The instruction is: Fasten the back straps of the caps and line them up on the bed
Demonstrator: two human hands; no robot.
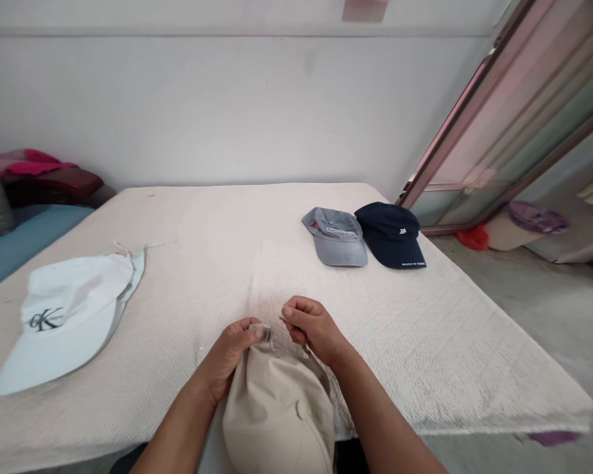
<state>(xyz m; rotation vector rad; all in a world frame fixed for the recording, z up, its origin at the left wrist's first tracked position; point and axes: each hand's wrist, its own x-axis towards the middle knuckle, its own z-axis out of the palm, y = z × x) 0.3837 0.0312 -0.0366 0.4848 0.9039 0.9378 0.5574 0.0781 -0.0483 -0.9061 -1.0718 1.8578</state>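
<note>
Two bare hands work at a beige cloth cap with a soft rounded crown (277,411), which is held at the near edge of a broad desk under a white textured cover (212,257). The left hand (231,349) is clamped on the cap's back edge, its thumb pressing a short beige fabric tab (259,327). The right hand (310,324) pinches a narrow beige strap end (283,319) between thumb and fingers. A gap parts tab and strap; whether a buckle sits under the left thumb is too small to tell. The likeliest trouble is the strap end slipping from the right fingertips, since only a little of it shows beyond them. Pulling the sides unevenly could twist the strap or pucker the crown, and if the left grip slackens, the cap could drop off the near edge, because its lower part appears to hang there with little support. The other caps are well apart from the hands: a white cap with black lettering (72,322) to the left, its loose ties lying on the cover, and a grey cap (338,237) touching a navy-blue cap (390,234) on the far right.
</note>
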